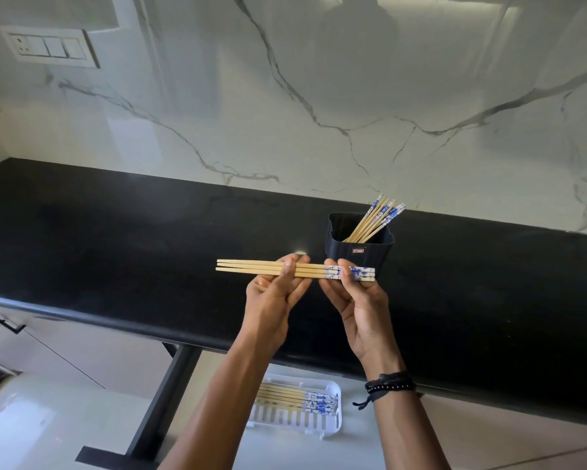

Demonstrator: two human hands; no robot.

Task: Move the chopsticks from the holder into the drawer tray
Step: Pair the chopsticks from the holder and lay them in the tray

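Three wooden chopsticks (251, 268) with blue-and-white patterned ends lie level in the air above the counter, held by both hands. My left hand (278, 286) pinches their plain middle, and my right hand (349, 290) pinches the patterned end. Just behind them stands the dark ribbed holder (358, 245), with several more chopsticks (375, 218) leaning to its right corner. Below, in the open drawer, a white slotted tray (322, 425) holds several chopsticks (295, 398) laid side by side, partly hidden by my left forearm.
The black counter (115, 239) runs under a glossy marble wall with a switch plate (49, 45) at the upper left. The open drawer (217, 442) juts out below the counter's front edge, with cabinet fronts to its left.
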